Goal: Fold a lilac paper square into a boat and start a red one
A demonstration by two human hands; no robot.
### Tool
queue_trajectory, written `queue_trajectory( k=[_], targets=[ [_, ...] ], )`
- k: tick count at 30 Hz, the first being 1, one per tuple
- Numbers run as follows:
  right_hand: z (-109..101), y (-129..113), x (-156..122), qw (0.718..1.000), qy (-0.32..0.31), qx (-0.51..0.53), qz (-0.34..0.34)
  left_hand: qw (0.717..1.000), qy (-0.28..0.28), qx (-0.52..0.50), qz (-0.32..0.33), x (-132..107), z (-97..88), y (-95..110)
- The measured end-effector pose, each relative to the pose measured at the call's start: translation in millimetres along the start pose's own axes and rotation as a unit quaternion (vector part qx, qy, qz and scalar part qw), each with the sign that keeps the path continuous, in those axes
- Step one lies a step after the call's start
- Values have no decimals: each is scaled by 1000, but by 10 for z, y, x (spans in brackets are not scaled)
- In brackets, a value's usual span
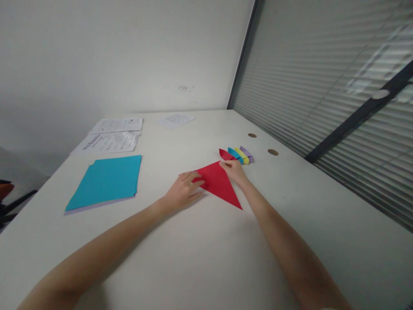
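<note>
A red paper folded into a triangle (pixel 220 185) lies flat on the white table (pixel 206 249). My left hand (pixel 183 189) rests on its left corner, fingers stretched out flat and pressing the paper down. My right hand (pixel 235 171) is at the triangle's far corner, fingertips pinched on the paper's edge. Just beyond the right hand sits a row of small folded paper pieces (pixel 237 155) in red, blue, yellow and purple.
A stack of coloured sheets with a blue one on top (pixel 106 181) lies to the left. Printed white papers (pixel 109 140) and another sheet (pixel 176 119) lie further back. Two round cable holes (pixel 272 152) are near the window blinds (pixel 322 86) on the right.
</note>
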State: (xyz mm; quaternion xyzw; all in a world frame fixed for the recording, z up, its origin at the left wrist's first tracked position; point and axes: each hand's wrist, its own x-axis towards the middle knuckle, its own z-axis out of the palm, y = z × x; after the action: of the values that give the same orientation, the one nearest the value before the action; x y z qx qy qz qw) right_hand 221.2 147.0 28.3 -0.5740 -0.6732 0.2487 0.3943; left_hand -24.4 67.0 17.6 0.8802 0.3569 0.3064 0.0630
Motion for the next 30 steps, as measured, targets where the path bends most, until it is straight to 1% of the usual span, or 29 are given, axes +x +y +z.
queue_trajectory(
  k=[1,3,5,6,7,8,10,11,12,15,17,19,23,27,30],
  targets=[
    [30,45,4,1000,-3,-8,1,998,-54,15,33,-29,43,26],
    [47,81,-2,1000,9,-23,1,993,-103,38,33,-74,111,56],
    [39,36,-51,996,41,-73,-24,992,-115,47,13,-100,150,56],
    [40,-13,-100,991,56,-114,-52,992,-114,50,2,-106,161,50],
    [52,-74,-168,981,54,-160,-91,992,-112,53,-7,-110,168,43],
    [77,-144,-255,974,20,-186,-130,992,-110,57,-16,-111,174,37],
    [164,-285,-469,950,-75,-221,-208,991,-115,66,-26,-112,186,29],
    [219,-345,-582,937,-111,-241,-228,990,-120,69,-29,-112,194,25],
    [275,-395,-689,925,-134,-266,-235,989,-125,72,-31,-114,203,22],
    [404,-467,-919,909,-140,-330,-214,987,-136,75,-33,-132,230,11],
    [444,-470,-981,905,-136,-350,-202,987,-139,78,-35,-152,235,16],
    [456,-463,-996,902,-128,-365,-194,986,-126,96,-55,-174,221,43],
    [450,-461,-996,896,-121,-383,-190,976,-87,159,-120,-203,162,134],
    [407,-440,-1023,893,-114,-391,-193,973,-82,175,-126,-212,152,165],
    [323,-387,-1064,891,-109,-396,-194,973,-76,171,-137,-217,177,147]
  ],
)
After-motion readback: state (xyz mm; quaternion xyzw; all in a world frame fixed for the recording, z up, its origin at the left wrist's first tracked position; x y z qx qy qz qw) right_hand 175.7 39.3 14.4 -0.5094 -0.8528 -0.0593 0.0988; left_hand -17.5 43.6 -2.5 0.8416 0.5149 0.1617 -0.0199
